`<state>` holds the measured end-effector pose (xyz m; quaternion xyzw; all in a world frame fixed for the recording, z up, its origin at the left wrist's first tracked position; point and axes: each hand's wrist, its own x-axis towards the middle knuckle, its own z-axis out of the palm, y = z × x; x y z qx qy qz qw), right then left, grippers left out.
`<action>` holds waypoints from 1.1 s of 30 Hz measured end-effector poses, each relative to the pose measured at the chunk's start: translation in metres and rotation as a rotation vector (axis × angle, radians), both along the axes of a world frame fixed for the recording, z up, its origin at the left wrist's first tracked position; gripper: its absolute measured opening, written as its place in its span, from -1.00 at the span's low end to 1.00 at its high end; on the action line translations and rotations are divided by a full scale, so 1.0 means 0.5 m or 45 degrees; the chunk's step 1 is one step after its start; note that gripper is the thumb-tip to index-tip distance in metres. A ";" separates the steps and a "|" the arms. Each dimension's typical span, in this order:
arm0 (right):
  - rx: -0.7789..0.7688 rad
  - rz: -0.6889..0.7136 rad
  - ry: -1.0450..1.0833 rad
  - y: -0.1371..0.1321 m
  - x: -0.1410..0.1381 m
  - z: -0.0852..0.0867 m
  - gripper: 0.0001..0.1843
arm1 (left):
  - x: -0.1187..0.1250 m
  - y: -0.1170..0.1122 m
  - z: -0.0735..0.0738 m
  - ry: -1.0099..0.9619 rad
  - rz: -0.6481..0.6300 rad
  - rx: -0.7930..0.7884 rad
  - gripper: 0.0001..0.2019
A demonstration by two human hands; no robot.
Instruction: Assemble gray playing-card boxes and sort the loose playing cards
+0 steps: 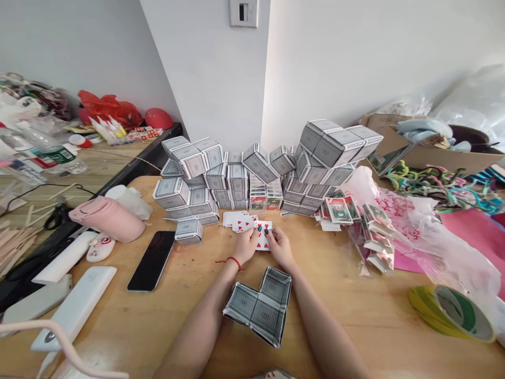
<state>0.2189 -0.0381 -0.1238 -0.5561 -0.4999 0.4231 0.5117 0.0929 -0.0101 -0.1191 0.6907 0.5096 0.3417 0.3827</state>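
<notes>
Both hands hold a playing card [263, 239] with red hearts, face up, just above the table. My left hand [246, 246] pinches its left edge, and a red cord circles that wrist. On the card's right edge, my right hand [279, 246] has its thumb on the face. Whether more cards lie beneath it, I cannot tell. Loose heart cards [236, 221] are spread flat just beyond my left hand. Between my forearms sits a block of joined boxes [260, 305] folded from grey-backed cards. Behind the hands, similar card boxes [236, 179] are stacked in an arc.
A black phone [152, 261], a pink pouch [110, 218] and a white power bank [77, 305] lie at left. Card packs [339, 209], empty cartons [379, 237] and a roll of yellow tape [452, 313] are at right. A single card box [189, 231] stands near the phone.
</notes>
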 end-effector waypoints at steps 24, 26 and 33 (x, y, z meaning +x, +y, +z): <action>-0.076 -0.103 -0.165 -0.001 -0.010 0.005 -0.50 | -0.003 -0.006 0.016 -0.218 0.041 -0.089 -0.60; -0.087 -0.058 -0.110 -0.002 -0.011 0.005 -0.50 | -0.005 -0.006 0.020 -0.294 0.036 -0.100 -0.60; -0.076 0.238 0.212 -0.008 -0.005 0.018 -0.65 | -0.004 -0.003 0.019 -0.357 0.165 -0.132 -0.59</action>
